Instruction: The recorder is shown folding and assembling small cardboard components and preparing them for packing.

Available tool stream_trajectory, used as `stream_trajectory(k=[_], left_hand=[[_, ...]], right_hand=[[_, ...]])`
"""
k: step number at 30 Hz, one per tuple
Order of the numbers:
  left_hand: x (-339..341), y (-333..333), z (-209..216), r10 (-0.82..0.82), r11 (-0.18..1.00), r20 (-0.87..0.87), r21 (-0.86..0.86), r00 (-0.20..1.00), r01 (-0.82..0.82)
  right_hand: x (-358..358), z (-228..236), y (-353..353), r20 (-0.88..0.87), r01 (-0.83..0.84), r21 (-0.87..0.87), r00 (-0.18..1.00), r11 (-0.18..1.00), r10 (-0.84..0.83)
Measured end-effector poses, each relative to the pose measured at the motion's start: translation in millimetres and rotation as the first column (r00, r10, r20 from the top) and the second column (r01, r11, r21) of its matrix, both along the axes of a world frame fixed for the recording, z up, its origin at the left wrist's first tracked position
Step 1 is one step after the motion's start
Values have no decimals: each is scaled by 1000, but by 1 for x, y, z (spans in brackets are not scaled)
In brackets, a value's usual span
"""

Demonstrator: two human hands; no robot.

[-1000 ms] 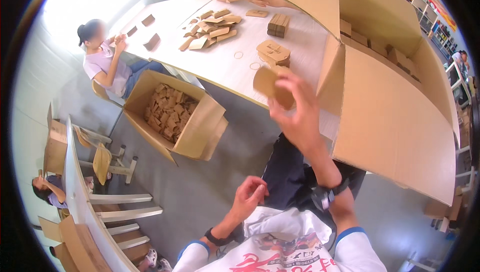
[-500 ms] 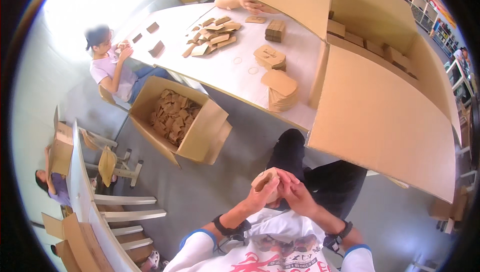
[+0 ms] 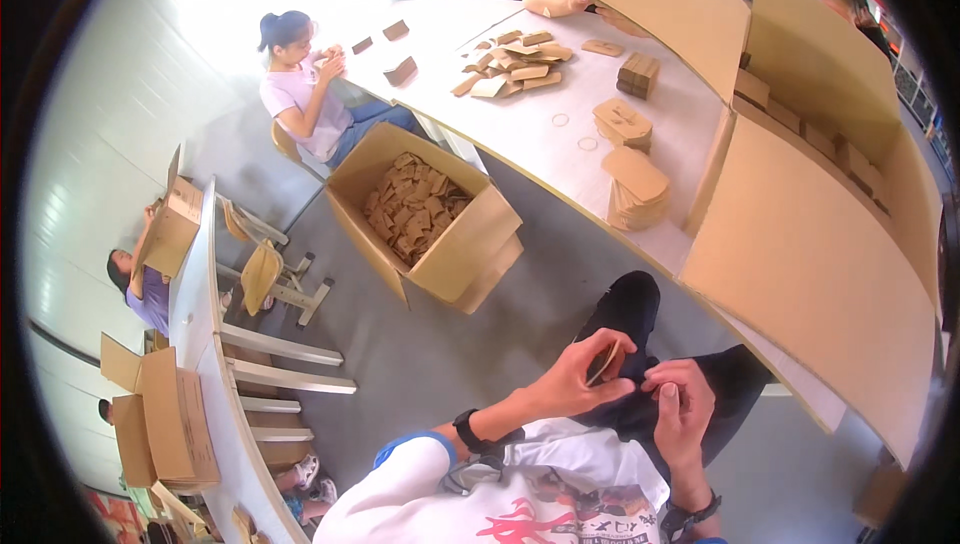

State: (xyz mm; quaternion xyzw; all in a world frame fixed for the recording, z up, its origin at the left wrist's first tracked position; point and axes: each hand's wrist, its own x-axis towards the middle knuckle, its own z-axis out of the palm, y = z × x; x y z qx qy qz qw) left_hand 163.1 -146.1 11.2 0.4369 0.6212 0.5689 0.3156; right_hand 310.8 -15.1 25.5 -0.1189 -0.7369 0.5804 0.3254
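Note:
Over my lap, my left hand [image 3: 585, 374] is closed round a thin brown cardboard piece [image 3: 603, 362], which shows edge-on between thumb and fingers. Just to its right, apart from it, my right hand [image 3: 682, 406] has its fingers curled and pressed to the thumb; whatever is in them is hidden or too small to make out. On the white table [image 3: 520, 149] ahead stand a neat stack of rounded cardboard pieces [image 3: 637, 187], a shorter stack [image 3: 622, 122] behind it and a banded bundle [image 3: 638, 76]. Two rubber bands [image 3: 587, 144] lie beside them.
A large open carton [image 3: 800, 274] stands at my right, its flap reaching toward me. Left of my knees, another carton [image 3: 480, 234] holds many small cardboard pieces. Loose pieces [image 3: 515, 64] are heaped on the table. Co-workers [image 3: 310, 94] sit around it. A second table [image 3: 225, 414] curves along the left.
My hands, together round a brown cardboard piece before, are now apart; the piece is in my left hand. My view has swung, so the table and cartons appear further right.

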Motion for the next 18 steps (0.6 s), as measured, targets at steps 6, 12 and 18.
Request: stream_trajectory(k=[6,12,18], left_hand=[[11,14,-7,133,983,-543,-33,829,-180],[8,9,2,185,979,-409,-2,894,-204],[-10,-6,-19,-132,938,588,-185,798,292]], right_hand=[[-22,6,-9,111,54,419,988,906,-110],[-25,-13,4,290,74,133,951,988,-110],[-15,-17,2,288,-21,-17,957,1000,25]])
